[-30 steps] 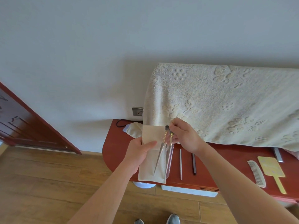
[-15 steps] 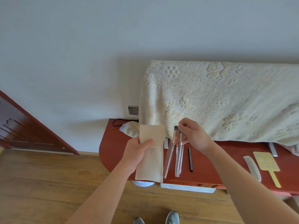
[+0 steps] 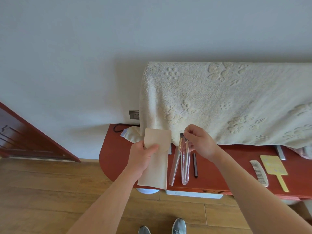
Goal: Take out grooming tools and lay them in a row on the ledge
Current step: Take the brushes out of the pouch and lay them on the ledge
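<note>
My left hand (image 3: 141, 157) grips a beige fabric pouch (image 3: 156, 169) by its upper part, flap up, so that it hangs over the left end of the red-brown ledge (image 3: 217, 176). My right hand (image 3: 200, 142) pinches the tops of two makeup brushes in clear sleeves (image 3: 179, 159), which hang just right of the pouch and apart from it. A dark slim stick (image 3: 195, 165) lies on the ledge beside them. Further right on the ledge lie a white comb (image 3: 259, 173) and a yellow hand mirror (image 3: 274, 168).
A cream embossed towel (image 3: 228, 102) drapes over something at the back of the ledge. A wall socket (image 3: 134, 114) and a dark cord (image 3: 118, 128) sit at the ledge's back left. A small cloth bundle (image 3: 131, 135) lies there too. Below is a wooden floor, with a red door at left.
My right hand has drawn the two sleeved brushes out of the pouch and moved them to its right. The pouch now hangs separate in my left hand.
</note>
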The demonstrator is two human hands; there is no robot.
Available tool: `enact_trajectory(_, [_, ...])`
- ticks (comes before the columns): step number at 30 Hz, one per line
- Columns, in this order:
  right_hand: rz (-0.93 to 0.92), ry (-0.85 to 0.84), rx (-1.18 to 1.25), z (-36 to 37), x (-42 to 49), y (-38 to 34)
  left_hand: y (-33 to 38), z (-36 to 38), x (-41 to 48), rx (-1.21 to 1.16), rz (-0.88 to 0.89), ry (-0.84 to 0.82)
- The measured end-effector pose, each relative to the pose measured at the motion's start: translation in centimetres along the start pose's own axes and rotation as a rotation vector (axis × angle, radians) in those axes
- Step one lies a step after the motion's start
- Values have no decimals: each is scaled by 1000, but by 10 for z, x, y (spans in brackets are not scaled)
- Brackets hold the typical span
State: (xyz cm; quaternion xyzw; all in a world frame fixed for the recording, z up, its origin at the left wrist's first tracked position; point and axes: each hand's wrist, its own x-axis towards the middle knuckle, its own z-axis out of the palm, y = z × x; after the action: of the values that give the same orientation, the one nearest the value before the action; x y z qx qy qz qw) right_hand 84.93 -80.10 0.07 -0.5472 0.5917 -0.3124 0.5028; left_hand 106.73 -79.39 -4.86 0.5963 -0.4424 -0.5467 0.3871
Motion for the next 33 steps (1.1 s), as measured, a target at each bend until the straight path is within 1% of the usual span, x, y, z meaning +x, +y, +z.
enact_trajectory(9, [-8, 2, 0, -7, 3, 3, 0, 11, -1, -31, -13, 24])
enact_trajectory(14, [-17, -8, -5, -9, 7, 0, 4, 13, 2, -82, -62, 81])
enact_trajectory(21, [-14, -10, 15, -9, 12, -5, 12, 11, 1, -141, -77, -56])
enact_trajectory(27, [-26, -11, 5, -9, 9, -9, 12, 10, 2, -180, -87, -105])
enact_trajectory(33, [-17, -9, 7, -10, 8, -9, 10, 9, 6, -193, -111, -113])
